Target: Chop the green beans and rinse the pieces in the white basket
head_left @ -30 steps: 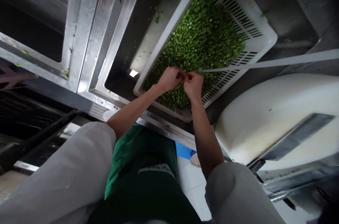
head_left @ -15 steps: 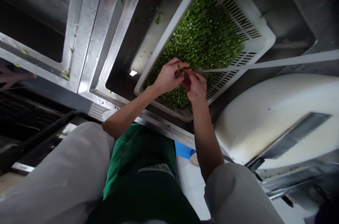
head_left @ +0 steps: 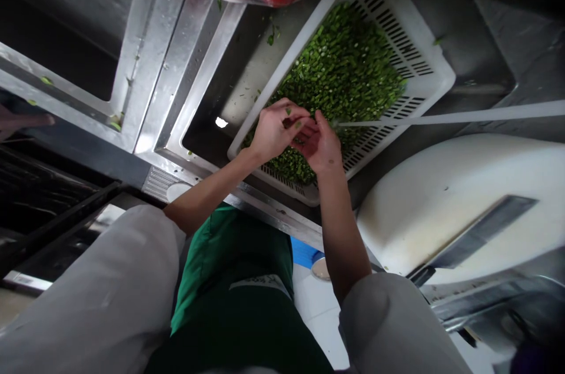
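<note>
Over the near corner of a white slotted basket in the sink, a person's left hand and right hand, fingers loosely curled, rub together, green vegetable bits clinging; stuck pieces could drop outside onto the sink rim.

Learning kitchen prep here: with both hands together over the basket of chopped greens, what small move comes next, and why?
Probably rub the left hand against the right hand so clinging green bits drop into the white basket: pieces show on the fingers, directly above the chopped greens.
</note>
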Demonstrator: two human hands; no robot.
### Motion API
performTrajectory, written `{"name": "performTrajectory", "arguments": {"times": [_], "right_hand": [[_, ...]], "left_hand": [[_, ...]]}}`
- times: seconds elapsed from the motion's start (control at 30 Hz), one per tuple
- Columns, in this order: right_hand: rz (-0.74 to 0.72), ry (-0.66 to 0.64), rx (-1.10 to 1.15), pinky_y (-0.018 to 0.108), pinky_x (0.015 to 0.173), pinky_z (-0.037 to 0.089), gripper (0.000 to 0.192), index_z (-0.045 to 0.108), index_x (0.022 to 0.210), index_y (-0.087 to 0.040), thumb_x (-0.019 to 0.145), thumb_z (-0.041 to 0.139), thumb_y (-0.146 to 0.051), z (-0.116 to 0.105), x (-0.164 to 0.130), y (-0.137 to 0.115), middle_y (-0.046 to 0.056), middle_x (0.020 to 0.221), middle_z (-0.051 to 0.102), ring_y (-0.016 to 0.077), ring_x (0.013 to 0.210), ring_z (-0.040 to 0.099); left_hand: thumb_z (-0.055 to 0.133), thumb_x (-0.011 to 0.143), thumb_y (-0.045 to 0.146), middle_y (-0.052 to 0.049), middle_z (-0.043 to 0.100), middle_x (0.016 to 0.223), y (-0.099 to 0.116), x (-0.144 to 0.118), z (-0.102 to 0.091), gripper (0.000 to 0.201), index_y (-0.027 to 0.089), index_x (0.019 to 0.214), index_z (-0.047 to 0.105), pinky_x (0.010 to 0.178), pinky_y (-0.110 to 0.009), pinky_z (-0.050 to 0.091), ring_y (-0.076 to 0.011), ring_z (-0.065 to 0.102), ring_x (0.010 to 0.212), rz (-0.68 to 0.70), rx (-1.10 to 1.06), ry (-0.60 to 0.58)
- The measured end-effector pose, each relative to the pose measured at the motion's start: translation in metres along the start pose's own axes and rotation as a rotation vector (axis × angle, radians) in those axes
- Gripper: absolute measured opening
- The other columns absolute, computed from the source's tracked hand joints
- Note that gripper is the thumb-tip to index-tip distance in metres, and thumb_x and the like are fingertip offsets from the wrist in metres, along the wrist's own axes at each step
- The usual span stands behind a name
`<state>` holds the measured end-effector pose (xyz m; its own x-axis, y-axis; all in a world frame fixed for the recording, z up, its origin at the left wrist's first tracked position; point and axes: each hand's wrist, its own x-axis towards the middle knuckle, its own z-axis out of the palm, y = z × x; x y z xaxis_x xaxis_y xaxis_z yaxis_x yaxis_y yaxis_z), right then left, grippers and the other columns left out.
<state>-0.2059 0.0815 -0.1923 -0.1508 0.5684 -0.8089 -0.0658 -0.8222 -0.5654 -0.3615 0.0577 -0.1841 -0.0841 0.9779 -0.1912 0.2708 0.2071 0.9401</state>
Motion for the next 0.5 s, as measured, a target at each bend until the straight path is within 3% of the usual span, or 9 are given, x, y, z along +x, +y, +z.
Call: {"name": "performTrajectory", "arguments": {"times": [0.2, 0.4, 0.5], "right_hand": [[-0.081, 0.046, -0.197, 0.042, 0.077, 0.068, 0.066, 0.076, 0.102, -0.028, 0.092, 0.059, -0.091, 0.022, -0.008, -0.005, 0.004, 0.088, 0.079, 0.0259, 0.095, 0.077], [-0.001, -0.085, -0.091, 0.038, 0.070, 0.066, 0.075, 0.072, 0.108, -0.028, 0.088, 0.052, -0.097, 0.037, -0.009, -0.002, 0.003, 0.089, 0.074, 0.0241, 0.089, 0.075], [-0.030, -0.120, -0.092, 0.036, 0.068, 0.064, 0.079, 0.074, 0.115, -0.027, 0.091, 0.047, -0.097, 0.047, -0.013, -0.003, 0.004, 0.093, 0.076, 0.0229, 0.087, 0.075]], "left_hand": [[0.080, 0.098, 0.045, -0.006, 0.083, 0.102, 0.009, -0.001, -0.002, 0.030, 0.018, 0.111, 0.084, 0.084, -0.036, 0.069, -0.0214, 0.081, 0.094, -0.244, -0.389, -0.072], [0.078, 0.099, 0.057, -0.005, 0.082, 0.088, -0.005, 0.000, -0.007, 0.039, 0.021, 0.113, 0.083, 0.076, -0.037, 0.071, -0.0211, 0.081, 0.082, -0.334, -0.453, -0.089], [0.076, 0.100, 0.061, -0.006, 0.081, 0.087, -0.002, -0.002, -0.009, 0.043, 0.019, 0.109, 0.082, 0.076, -0.038, 0.072, -0.0205, 0.081, 0.079, -0.355, -0.447, -0.104]]}}
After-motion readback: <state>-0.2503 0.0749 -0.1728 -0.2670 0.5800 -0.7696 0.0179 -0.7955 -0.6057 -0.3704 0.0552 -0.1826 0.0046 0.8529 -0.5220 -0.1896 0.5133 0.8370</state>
